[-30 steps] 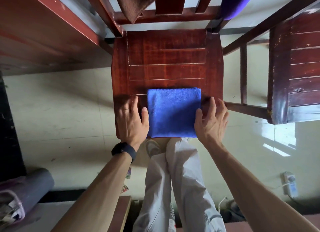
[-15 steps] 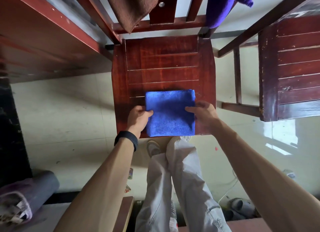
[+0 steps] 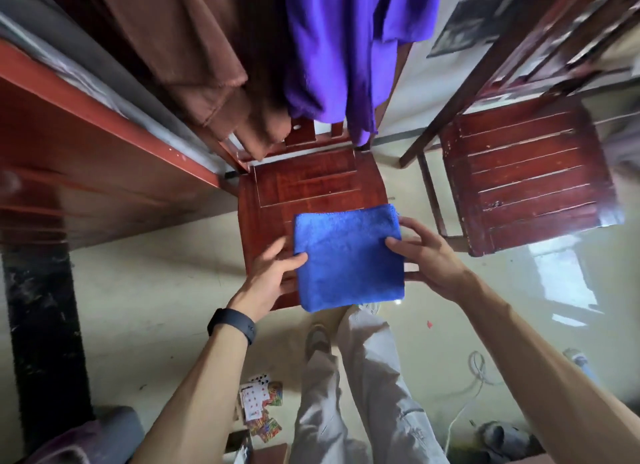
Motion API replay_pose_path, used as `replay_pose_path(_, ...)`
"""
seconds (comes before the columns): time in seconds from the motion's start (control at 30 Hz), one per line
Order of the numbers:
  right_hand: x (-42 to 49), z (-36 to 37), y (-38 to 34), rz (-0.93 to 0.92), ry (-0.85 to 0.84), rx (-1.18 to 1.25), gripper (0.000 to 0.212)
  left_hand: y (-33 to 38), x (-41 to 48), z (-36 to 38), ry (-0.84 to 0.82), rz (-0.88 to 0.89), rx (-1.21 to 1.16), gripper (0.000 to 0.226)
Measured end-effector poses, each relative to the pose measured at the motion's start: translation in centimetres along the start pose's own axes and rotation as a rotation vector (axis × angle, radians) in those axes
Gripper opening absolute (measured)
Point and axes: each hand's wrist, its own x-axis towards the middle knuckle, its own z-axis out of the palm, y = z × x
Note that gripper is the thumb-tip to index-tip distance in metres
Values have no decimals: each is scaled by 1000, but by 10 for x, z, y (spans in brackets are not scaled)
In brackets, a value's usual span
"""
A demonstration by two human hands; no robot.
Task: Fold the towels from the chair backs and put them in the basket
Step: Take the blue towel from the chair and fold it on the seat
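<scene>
Left fingers (image 3: 278, 252): clasped on the left edge of the folded blue towel (image 3: 348, 261), thumb laid on its upper face, the other fingers running beneath the edge and partly hidden. Right fingers (image 3: 414, 225): clasped on the right edge in like manner, thumb on top, the index finger lying along the side. Both the left hand (image 3: 272, 276) and the right hand (image 3: 431, 257) were therefore grasping the towel, one at each side.

The towel was a flat square, held level over the front half of the near chair seat (image 3: 311, 183), its near edge overhanging the front of the seat. Whether it rested on the wood or sat just clear of it could not be determined.

A black wristband (image 3: 231, 325) was noted on the left wrist.

A brown towel (image 3: 194, 55) and a purple towel (image 3: 343, 48) hung side by side over the back of the same chair, the brown one on the left, both reaching down close to the seat.

A second wooden chair (image 3: 526, 176) stood to the right, apart from the first. A red-brown worktop (image 3: 86, 141) ran along the left, its corner touching or nearly touching the first chair.

On the pale tiled floor (image 3: 138, 290): playing cards (image 3: 259, 399) scattered near the person's legs, and a white cable (image 3: 478, 372) to the right.
</scene>
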Motion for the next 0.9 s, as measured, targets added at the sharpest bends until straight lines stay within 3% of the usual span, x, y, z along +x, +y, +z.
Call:
replay_pose_path(0.27, -179, -7, -74, -218, 150, 41, 42, 110, -121, 73, -227, 59, 134, 50)
replay_pose_path(0.47, -304, -34, -74, -406, 374, 161, 36, 159, -188, 164, -417, 149, 296, 48)
replay_pose_path(0.7, -409, -104, -51, -565, 661, 362, 32, 176, -219, 320, -624, 193, 533, 44)
replay_pose_path(0.9, -485, -206, -36, -700, 887, 459, 36, 175, -239, 493, -810, 243, 674, 45)
